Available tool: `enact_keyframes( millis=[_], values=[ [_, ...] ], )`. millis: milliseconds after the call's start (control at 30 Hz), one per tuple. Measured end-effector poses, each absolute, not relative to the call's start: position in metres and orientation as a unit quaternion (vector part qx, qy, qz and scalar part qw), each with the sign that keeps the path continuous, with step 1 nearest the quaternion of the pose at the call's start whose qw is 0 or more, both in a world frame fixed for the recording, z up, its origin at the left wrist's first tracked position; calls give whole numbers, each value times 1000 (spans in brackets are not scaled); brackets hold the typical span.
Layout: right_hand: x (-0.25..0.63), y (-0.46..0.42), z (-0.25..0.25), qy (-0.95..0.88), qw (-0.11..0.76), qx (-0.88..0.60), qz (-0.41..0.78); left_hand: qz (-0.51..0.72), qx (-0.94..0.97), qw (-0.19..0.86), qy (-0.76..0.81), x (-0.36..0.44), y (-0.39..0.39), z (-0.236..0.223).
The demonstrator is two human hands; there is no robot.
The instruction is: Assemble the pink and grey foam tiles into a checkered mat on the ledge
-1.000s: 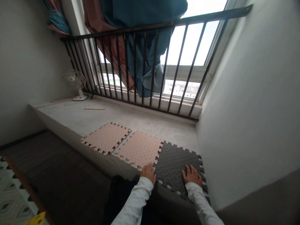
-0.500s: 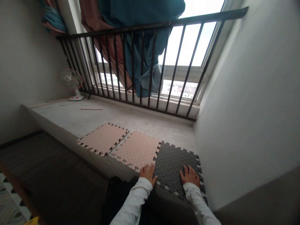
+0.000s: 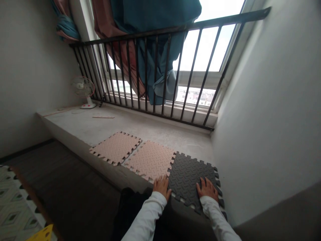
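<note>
We rest both hands open and apart, neither clamped on anything; the right hand (image 3: 207,188) lies palm down on the black mat (image 3: 190,174), fingers spread, and the left hand (image 3: 162,186) lies at the front edge, where the middle mat (image 3: 151,159), a pink one, meets the black; the far mat (image 3: 116,147), also pink, lies beside the middle one with a thin gap between them; all three lie flat on the ledge (image 3: 135,124), the black nearest the right wall (image 3: 265,117); we cannot tell whether the teeth of black and pink are fully locked.

Compared with half a second ago, the hands and mats keep their places against one another; only our view turns a little, so everything sits slightly farther right, and more of the patterned surface (image 3: 12,207) and the yellow thing (image 3: 41,234) shows at lower left.
</note>
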State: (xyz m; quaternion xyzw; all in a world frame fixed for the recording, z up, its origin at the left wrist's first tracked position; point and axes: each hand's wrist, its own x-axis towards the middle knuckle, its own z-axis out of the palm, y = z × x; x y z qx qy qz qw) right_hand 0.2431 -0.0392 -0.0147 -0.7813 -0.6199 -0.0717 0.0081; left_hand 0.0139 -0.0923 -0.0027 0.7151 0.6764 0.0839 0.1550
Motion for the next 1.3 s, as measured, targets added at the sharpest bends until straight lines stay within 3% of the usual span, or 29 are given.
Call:
enact_keyframes(
  millis=[333, 533, 833, 1300],
  values=[
    [239, -39, -3, -618, -50, -784, -38, 160, 575, 58, 800, 12, -99, -21],
    [221, -30, 17, -634, -99, -765, 52, 161, 564, 37, 809, 17, -106, -24],
    [123, 8, 10, -766, -83, -629, 106, 157, 569, 47, 806, 17, -105, -28],
    [97, 62, 23, -761, -64, -639, 93, 173, 579, 55, 795, 14, -97, -38]
  ],
)
